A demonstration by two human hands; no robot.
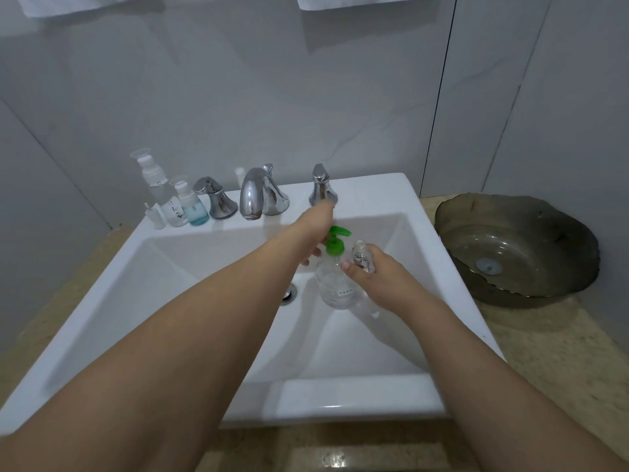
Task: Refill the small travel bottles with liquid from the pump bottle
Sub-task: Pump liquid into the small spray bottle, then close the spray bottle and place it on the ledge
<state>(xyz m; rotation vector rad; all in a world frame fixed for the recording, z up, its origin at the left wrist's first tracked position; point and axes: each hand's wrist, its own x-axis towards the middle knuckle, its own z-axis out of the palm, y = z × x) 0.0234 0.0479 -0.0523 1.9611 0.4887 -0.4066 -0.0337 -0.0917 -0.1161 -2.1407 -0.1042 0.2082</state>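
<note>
A clear pump bottle (335, 282) with a green pump head (336, 240) stands in the white sink basin (190, 267). My left hand (315, 233) reaches over it from the left, fingers curled at the green pump. My right hand (374, 272) grips a small clear travel bottle (361, 255), uncapped, its mouth just under the pump spout. Three more small bottles stand on the sink's back left corner: a tall clear one with a white pump (160, 185), a short one with blue liquid (194, 207) and a tiny white one (155, 216).
A chrome faucet (255, 195) with two handles (214, 199) (321, 185) lines the sink's back edge. The drain (288, 294) sits mid-basin. A dark glass bowl (514, 247) rests on the beige counter to the right. White towels hang above on the grey wall.
</note>
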